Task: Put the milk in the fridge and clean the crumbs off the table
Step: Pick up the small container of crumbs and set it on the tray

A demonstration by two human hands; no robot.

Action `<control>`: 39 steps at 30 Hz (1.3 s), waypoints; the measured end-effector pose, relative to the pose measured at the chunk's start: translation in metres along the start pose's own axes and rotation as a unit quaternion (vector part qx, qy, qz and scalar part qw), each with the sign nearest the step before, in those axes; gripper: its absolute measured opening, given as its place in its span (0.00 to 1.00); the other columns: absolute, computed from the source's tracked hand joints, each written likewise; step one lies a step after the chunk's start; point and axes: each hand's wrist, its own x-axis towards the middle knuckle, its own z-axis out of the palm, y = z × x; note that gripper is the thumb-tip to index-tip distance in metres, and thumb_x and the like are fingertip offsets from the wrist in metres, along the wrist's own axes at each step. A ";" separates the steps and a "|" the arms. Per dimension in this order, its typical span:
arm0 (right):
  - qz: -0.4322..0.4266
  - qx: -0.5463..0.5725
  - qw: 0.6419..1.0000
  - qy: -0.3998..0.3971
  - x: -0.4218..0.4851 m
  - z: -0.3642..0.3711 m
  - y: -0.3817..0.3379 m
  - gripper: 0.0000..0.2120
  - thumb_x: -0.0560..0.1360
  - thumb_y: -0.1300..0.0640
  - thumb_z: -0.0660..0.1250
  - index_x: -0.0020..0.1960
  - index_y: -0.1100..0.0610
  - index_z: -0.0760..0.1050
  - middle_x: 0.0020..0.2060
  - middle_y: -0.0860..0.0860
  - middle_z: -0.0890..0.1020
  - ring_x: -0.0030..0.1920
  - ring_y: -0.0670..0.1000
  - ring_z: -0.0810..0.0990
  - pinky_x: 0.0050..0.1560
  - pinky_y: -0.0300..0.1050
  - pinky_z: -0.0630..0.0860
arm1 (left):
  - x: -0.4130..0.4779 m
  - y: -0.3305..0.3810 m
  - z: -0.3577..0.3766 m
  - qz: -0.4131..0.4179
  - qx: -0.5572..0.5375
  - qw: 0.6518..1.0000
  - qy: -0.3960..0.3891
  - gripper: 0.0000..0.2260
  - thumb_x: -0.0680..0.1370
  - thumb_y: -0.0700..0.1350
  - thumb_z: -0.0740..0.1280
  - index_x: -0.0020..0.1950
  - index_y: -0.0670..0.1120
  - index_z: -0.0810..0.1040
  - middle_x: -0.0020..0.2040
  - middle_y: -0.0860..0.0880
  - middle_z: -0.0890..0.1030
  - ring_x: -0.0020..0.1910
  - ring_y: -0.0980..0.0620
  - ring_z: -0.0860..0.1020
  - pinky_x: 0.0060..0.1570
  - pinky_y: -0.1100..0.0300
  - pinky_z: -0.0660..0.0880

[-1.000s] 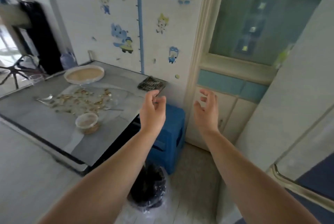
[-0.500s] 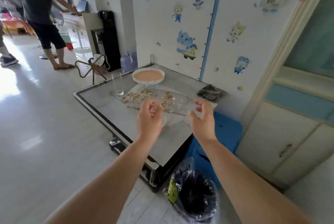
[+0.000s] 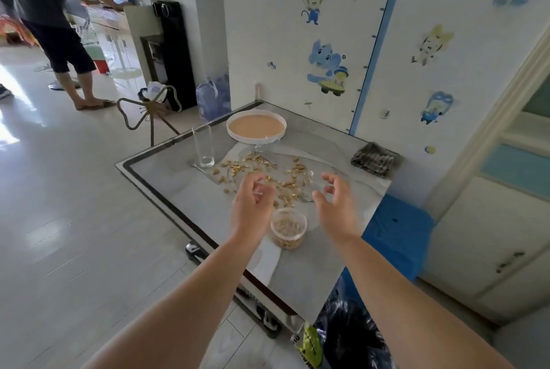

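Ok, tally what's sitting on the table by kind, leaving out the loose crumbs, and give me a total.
Tall glass: 1
Footed dish: 1
Small tub of crumbs: 1
Folded cloth: 1
Spoon: 1
Total: 5

One glass [image 3: 203,146], one cup [image 3: 288,228], one tray [image 3: 256,128] (crumbs [image 3: 262,173] uncountable).

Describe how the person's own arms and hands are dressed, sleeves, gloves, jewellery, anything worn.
Both forearms are bare right to the frame's bottom edge, with no sleeves in view. The left hand and right hand wear no gloves; no watch, bracelet or ring is visible.
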 end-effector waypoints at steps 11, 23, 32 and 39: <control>0.005 -0.012 0.999 -0.031 0.139 0.070 0.007 0.15 0.75 0.59 0.62 0.62 0.55 0.70 0.57 0.51 0.72 0.54 0.47 0.70 0.52 0.39 0.66 | 0.154 -0.014 0.023 -0.016 0.012 1.000 0.011 0.10 0.78 0.47 0.62 0.59 0.50 0.73 0.46 0.53 0.77 0.41 0.57 0.76 0.44 0.56 0.76; 0.052 -0.042 0.998 -0.015 0.210 0.107 0.026 0.13 0.75 0.59 0.61 0.60 0.53 0.71 0.55 0.47 0.71 0.55 0.45 0.71 0.50 0.37 0.65 | 0.256 -0.029 0.057 -0.013 0.023 0.995 -0.098 0.09 0.79 0.46 0.62 0.58 0.48 0.72 0.41 0.56 0.73 0.38 0.56 0.73 0.37 0.61 0.70; 0.168 -0.059 0.978 0.111 0.228 0.143 0.044 0.13 0.76 0.57 0.63 0.60 0.55 0.71 0.56 0.48 0.72 0.55 0.46 0.70 0.54 0.40 0.68 | 0.328 -0.069 0.078 0.048 0.079 0.954 -0.287 0.07 0.79 0.47 0.61 0.57 0.50 0.73 0.39 0.58 0.73 0.36 0.61 0.73 0.30 0.71 0.68; 0.283 -0.101 0.930 0.214 0.191 0.150 0.061 0.10 0.76 0.58 0.62 0.57 0.52 0.73 0.55 0.48 0.73 0.57 0.48 0.73 0.55 0.42 0.70 | 0.330 -0.090 0.090 0.076 0.101 0.890 -0.438 0.04 0.80 0.48 0.60 0.50 0.50 0.74 0.37 0.58 0.73 0.34 0.62 0.71 0.29 0.73 0.67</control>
